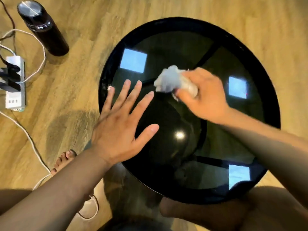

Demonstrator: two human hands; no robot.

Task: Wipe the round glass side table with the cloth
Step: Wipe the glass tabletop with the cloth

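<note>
The round glass side table has a dark top and a black rim, and it fills the middle of the head view. Its glass mirrors several bright ceiling lights. My right hand is shut on a crumpled pale grey cloth and presses it on the glass near the table's centre. My left hand lies flat with fingers spread over the table's left edge and holds nothing.
A dark bottle with a metal cap stands on the wooden floor at the upper left. A white power strip with plugs and trailing cables lies at the far left. My bare foot is beside the table's lower left.
</note>
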